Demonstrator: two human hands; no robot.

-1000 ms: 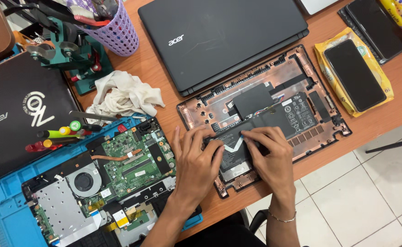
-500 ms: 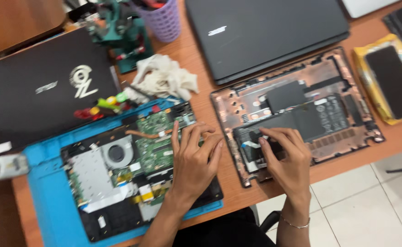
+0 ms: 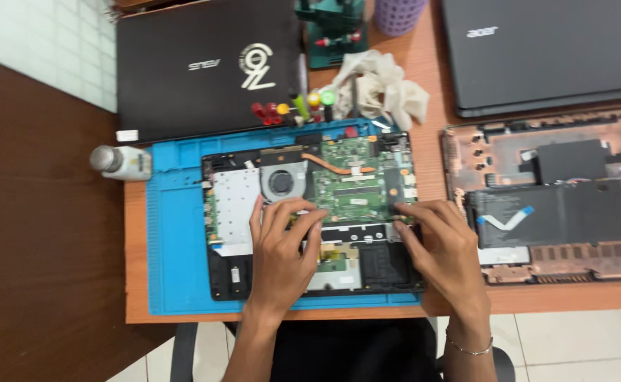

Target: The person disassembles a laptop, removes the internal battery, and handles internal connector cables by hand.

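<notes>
An opened laptop base lies on a blue work mat, showing a green motherboard, a round fan and a copper heat pipe. My left hand rests flat on the base, fingertips at the motherboard's lower left edge below the fan. My right hand rests on the base's right side, fingertips touching the motherboard's lower right corner. Neither hand holds a tool. A bracelet sits on my right wrist.
A copper-coloured laptop bottom cover lies to the right. Two closed black laptops sit at the back. A crumpled white cloth, several colourful screwdrivers, a green holder, a purple cup and a small bottle surround the mat.
Both hands left the copper-coloured bottom cover and moved left onto the opened laptop on the blue mat. The view shifted left.
</notes>
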